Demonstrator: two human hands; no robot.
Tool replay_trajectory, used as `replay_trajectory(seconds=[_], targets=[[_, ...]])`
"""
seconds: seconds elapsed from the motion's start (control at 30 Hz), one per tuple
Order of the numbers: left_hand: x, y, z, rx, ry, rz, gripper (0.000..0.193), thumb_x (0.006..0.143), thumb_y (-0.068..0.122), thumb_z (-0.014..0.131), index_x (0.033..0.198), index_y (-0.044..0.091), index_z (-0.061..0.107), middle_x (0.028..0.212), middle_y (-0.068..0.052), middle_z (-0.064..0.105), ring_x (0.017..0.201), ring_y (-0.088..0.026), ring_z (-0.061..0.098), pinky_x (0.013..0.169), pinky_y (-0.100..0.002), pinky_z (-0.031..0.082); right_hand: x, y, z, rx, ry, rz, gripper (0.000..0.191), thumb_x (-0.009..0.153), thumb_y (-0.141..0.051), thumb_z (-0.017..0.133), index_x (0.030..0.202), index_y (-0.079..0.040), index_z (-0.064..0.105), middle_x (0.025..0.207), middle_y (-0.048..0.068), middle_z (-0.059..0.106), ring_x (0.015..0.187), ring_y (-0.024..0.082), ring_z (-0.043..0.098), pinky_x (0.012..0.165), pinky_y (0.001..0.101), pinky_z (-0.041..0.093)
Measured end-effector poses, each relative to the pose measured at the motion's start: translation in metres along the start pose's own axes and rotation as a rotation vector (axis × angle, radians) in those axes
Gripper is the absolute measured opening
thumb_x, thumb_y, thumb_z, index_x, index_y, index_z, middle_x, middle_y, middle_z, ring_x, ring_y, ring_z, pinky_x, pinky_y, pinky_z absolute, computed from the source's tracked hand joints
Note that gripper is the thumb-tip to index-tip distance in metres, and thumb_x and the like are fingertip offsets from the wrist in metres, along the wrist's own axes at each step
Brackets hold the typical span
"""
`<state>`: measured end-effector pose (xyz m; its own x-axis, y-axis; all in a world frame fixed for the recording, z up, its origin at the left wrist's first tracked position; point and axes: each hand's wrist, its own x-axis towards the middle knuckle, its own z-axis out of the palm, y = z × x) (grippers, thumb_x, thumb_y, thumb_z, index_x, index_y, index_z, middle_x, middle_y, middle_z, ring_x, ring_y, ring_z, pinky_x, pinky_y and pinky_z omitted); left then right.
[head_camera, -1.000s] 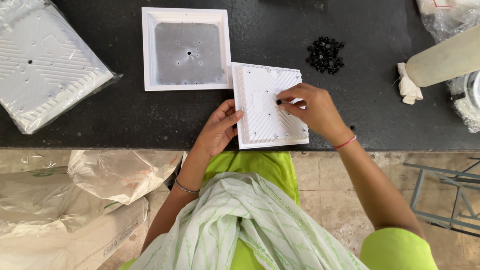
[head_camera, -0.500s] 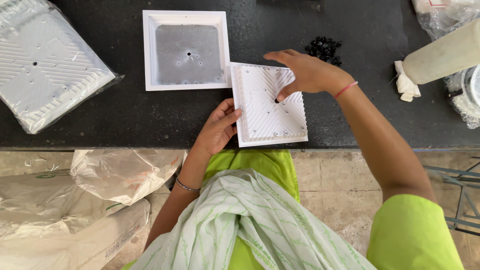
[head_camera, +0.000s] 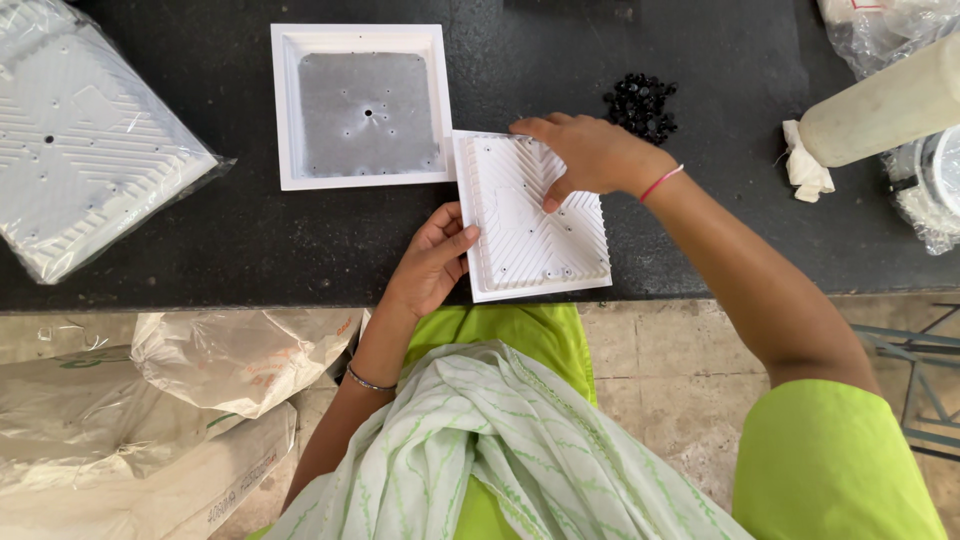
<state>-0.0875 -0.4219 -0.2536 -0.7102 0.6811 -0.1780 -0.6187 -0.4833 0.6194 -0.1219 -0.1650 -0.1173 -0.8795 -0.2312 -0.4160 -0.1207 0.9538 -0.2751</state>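
The white ribbed panel (head_camera: 532, 215) lies at the near edge of the black table (head_camera: 250, 240); the left hand (head_camera: 432, 262), fingers loosely curled, steadies its left edge, best kept firm; the right hand (head_camera: 590, 152) rests spread on top, gripping nothing, and should press evenly.

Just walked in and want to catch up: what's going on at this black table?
A person is working on a white ribbed square panel lying at the near edge of the black table. The left hand steadies the panel's left edge, while the right hand rests on its top part, fingers pressing the surface. A white square tray with a grey metal inside lies just beside it, a pile of small black parts sits to the right, and a bagged stack of similar panels is at far left.
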Motion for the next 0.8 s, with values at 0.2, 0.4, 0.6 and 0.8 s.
replay_trajectory(seconds=[0.2, 0.4, 0.6, 0.8], targets=[[0.014, 0.006, -0.008, 0.029, 0.018, 0.030, 0.034, 0.098, 0.011, 0.069, 0.130, 0.006, 0.058, 0.120, -0.003, 0.066, 0.112, -0.013, 0.062, 0.099, -0.035, 0.053, 0.006, -0.002, 0.006, -0.021, 0.129, -0.005, 0.115, 0.059, -0.026, 0.094, 0.157, -0.020, 0.034, 0.155, 0.012, 0.045, 0.136, 0.039, 0.047, 0.104, 0.0500, 0.046], [0.003, -0.006, 0.002, 0.040, 0.002, 0.058, 0.033, 0.100, 0.011, 0.068, 0.130, 0.005, 0.058, 0.119, -0.003, 0.066, 0.111, -0.012, 0.063, 0.098, -0.033, 0.054, -0.029, -0.008, 0.011, -0.136, 0.360, -0.045, 0.125, 0.053, -0.037, 0.097, 0.156, -0.016, 0.031, 0.157, 0.016, 0.033, 0.137, 0.044, 0.041, 0.107, 0.0528, 0.037], [-0.021, -0.012, 0.022, 0.252, -0.041, 0.103, 0.036, 0.100, 0.012, 0.068, 0.133, 0.003, 0.060, 0.117, -0.003, 0.068, 0.106, -0.011, 0.063, 0.094, -0.029, 0.052, -0.081, 0.004, -0.016, 0.208, 0.539, -0.298, 0.067, 0.090, -0.032, 0.079, 0.148, -0.009, 0.051, 0.152, 0.015, 0.053, 0.138, 0.036, 0.054, 0.111, 0.0422, 0.046], [-0.035, -0.001, 0.044, 0.585, -0.152, 0.218, 0.035, 0.097, 0.004, 0.068, 0.132, 0.002, 0.065, 0.112, -0.003, 0.069, 0.102, -0.012, 0.064, 0.092, -0.027, 0.054, -0.124, 0.007, -0.072, 0.310, 0.091, -0.176, 0.046, 0.089, -0.027, 0.070, 0.133, -0.010, 0.066, 0.121, 0.008, 0.076, 0.109, 0.021, 0.071, 0.094, 0.0345, 0.054]])
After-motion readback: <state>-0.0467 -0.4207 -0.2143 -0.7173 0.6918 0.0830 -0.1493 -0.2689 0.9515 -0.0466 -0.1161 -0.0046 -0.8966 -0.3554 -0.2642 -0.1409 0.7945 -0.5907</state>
